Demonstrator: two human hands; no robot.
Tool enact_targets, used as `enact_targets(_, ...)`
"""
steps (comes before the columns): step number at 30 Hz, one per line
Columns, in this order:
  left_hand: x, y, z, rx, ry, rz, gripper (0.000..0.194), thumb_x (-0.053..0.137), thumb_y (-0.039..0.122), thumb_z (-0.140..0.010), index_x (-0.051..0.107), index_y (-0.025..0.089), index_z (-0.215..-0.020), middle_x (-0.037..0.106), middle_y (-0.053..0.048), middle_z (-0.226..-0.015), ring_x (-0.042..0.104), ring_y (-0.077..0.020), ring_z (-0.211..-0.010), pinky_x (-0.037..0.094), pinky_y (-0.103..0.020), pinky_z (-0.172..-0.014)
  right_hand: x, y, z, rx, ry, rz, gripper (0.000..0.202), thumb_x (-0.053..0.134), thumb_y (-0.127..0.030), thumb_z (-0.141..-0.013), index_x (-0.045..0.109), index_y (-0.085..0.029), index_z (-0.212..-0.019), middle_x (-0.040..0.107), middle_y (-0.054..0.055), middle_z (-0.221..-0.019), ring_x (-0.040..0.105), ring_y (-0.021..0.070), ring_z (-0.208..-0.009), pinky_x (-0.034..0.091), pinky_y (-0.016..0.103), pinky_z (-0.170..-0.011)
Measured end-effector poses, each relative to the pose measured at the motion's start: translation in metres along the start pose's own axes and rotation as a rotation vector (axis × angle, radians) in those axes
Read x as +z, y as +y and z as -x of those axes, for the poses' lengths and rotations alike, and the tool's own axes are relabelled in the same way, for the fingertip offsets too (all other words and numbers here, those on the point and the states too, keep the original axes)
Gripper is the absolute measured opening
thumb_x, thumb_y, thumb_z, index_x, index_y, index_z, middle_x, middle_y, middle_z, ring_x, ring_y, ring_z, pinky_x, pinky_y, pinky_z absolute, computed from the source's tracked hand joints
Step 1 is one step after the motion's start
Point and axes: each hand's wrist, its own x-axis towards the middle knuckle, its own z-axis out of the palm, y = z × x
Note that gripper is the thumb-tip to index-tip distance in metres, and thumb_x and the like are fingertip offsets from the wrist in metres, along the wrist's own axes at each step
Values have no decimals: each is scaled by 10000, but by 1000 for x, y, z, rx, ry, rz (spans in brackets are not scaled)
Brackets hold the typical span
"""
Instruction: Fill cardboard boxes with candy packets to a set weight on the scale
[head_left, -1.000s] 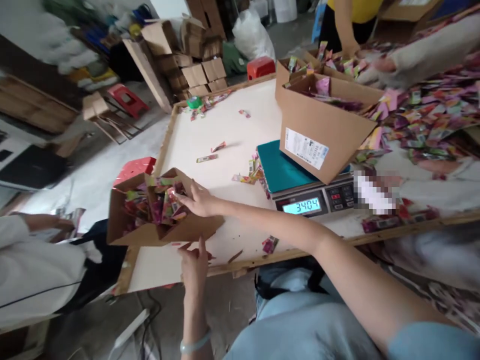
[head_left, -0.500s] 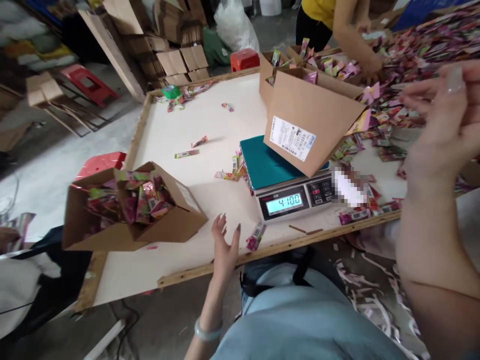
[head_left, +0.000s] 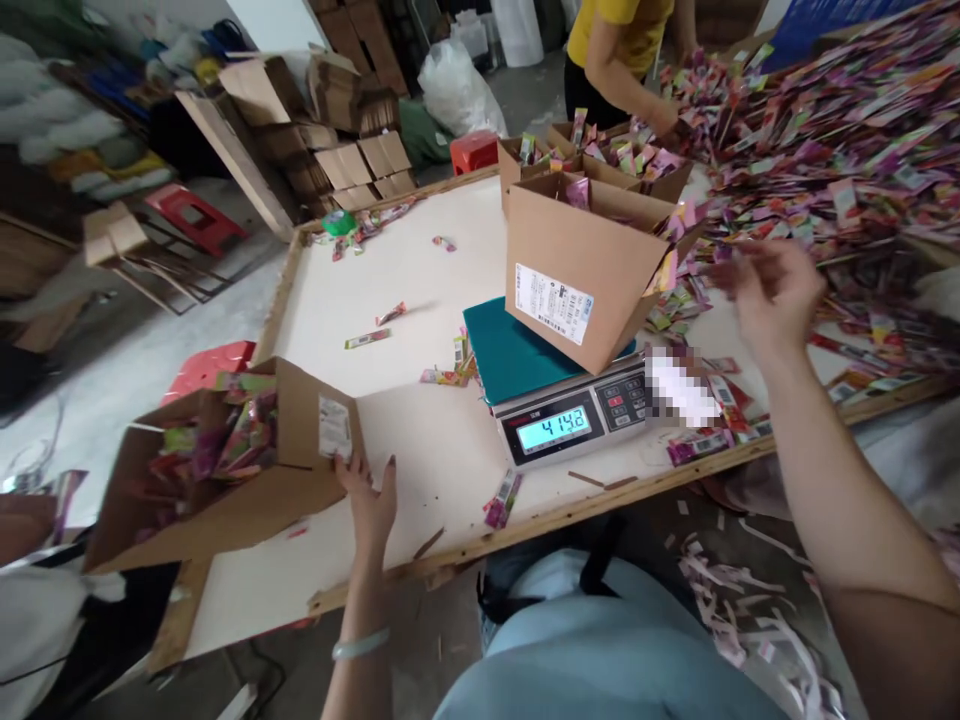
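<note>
My left hand [head_left: 369, 500], fingers spread, touches the labelled side of an open cardboard box [head_left: 315, 425] at the left, which holds wrapped sticks. A digital scale [head_left: 559, 425] with a teal plate stands near the front edge, its display lit. On the plate, a tilted cardboard box [head_left: 555, 250] with a white label contains packets. My right hand [head_left: 780, 290] is right of that box, near the heap of packets [head_left: 862, 210]; its fingers are bent together, and anything between them is too blurred to make out.
Another person's arm [head_left: 637, 100] reaches toward the heap behind more filled boxes [head_left: 517, 160]. Loose packets [head_left: 502, 498] lie by the scale. Wooden strips [head_left: 525, 515] edge the white table [head_left: 405, 400]. Red stools [head_left: 474, 152] stand beyond it.
My left hand has moved left to the box, which now sits farther left. My right hand has come down and left toward the packets. The scale's display reading has changed.
</note>
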Motion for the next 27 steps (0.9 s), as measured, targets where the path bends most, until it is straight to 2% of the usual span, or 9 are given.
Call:
enact_targets(4, -1, 10, -7, -35, 91, 2, 1310, 865, 601, -707, 87, 149, -1659, 334, -371, -1681, 405, -425, -1599, 337, -621, -1286, 13, -74, -41, -266, -50, 53, 268, 615, -199, -996, 602, -244, -1260, 740, 125, -1210, 745, 178, -1054, 575, 324, -928)
enact_targets(7, 4, 23, -3, 10, 137, 17, 1270, 846, 619, -735, 103, 155, -1654, 326, -362, -1677, 364, -408, -1622, 346, -601, -1285, 44, -112, -72, -442, -463, 125, 402, 730, -247, -933, 620, -235, -1320, 740, 93, -1213, 714, 181, -974, 569, 341, -911)
enact_targets(9, 9, 31, 1, 83, 153, 16, 1229, 828, 632, -759, 140, 152, -1656, 340, -352, -1670, 359, -409, -1623, 350, -596, -1285, 71, -120, -83, -497, -780, 292, 467, 824, -258, -834, 661, -230, -1271, 741, 81, -1185, 703, 220, -980, 569, 390, -945)
enact_targets(11, 14, 40, 5, 146, 155, 21, 1169, 812, 628, -786, 178, 180, -1660, 349, -326, -1679, 380, -403, -1613, 361, -589, -1283, 96, -121, -84, -548, -967, 460, 470, 879, -267, -752, 696, -225, -1183, 734, 89, -1162, 696, 276, -1040, 562, 442, -981)
enact_targets(15, 28, 66, 12, 214, 128, 69, 1002, 778, 583, -852, 275, 245, -1649, 423, -264, -1667, 452, -388, -1570, 406, -598, -1261, 120, -125, -68, -639, -965, 627, 216, 783, -258, -829, 717, -188, -1023, 710, 152, -1131, 679, 349, -1105, 522, 490, -994)
enact_targets(17, 38, 95, 11, 289, 91, 110, 891, 756, 555, -888, 353, 265, -1628, 490, -232, -1634, 493, -374, -1543, 455, -573, -1234, 119, -132, -57, -665, -904, 651, 121, 674, -234, -905, 717, -170, -999, 708, 172, -1103, 674, 362, -1109, 496, 495, -984)
enact_targets(20, 64, 164, -4, 508, -7, 190, 665, 685, 522, -965, 493, 293, -1559, 529, -171, -1631, 510, -329, -1536, 512, -493, -1197, 113, -140, -44, -680, -844, 634, 148, 586, -201, -938, 708, -158, -1009, 710, 161, -1050, 674, 340, -1064, 484, 455, -934)
enact_targets(24, 122, 274, -60, 821, -165, 250, 474, 625, 524, -1015, 640, 305, -1435, 535, -114, -1646, 426, -294, -1598, 454, -475, -1245, 112, -138, -38, -735, -772, 449, 116, 590, -219, -915, 653, -162, -994, 698, 149, -1117, 651, 289, -1067, 482, 399, -927)
enact_targets(27, 170, 331, -100, 868, -342, 236, 472, 612, 544, -1016, 698, 233, -1360, 622, -140, -1568, 469, -304, -1568, 362, -489, -1304, 116, -133, -38, -615, -766, 211, 115, 635, -246, -863, 552, -193, -921, 695, 89, -983, 649, 229, -928, 504, 356, -865)
